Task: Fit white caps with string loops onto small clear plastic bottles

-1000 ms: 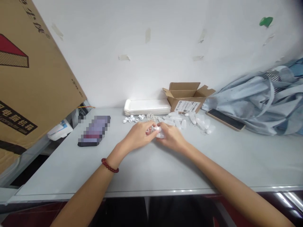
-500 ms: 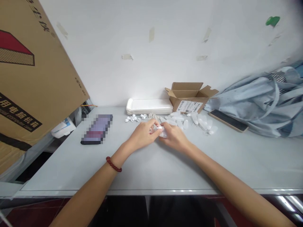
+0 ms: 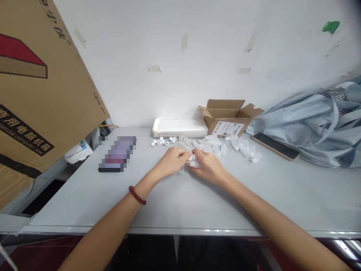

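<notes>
My left hand [image 3: 172, 162], with a red bead bracelet [image 3: 137, 195] at the wrist, is closed in a pinch at the left end of a small white translucent plastic piece [image 3: 194, 164]. My right hand [image 3: 210, 165] is closed around the same piece from the right. A thin white string [image 3: 182, 168] hangs below the left fingertips. Fingers hide much of the piece, so its full shape is unclear. Just beyond my hands lie a bundle of white strings [image 3: 184, 141], several white caps [image 3: 161, 141] and several translucent plastic pieces [image 3: 210, 145], some with strings.
A stack of white trays [image 3: 180, 128] and an open cardboard box [image 3: 225, 118] stand against the wall. One phone [image 3: 118, 154] lies left, another phone [image 3: 275, 146] right beside pale blue fabric [image 3: 304, 124]. A large carton [image 3: 50, 94] leans at the left of the table [image 3: 180, 207].
My left fingers have straightened and closed together at the piece, and the string now hangs below them. The whole view has shifted slightly, moving the surroundings to the right.
</notes>
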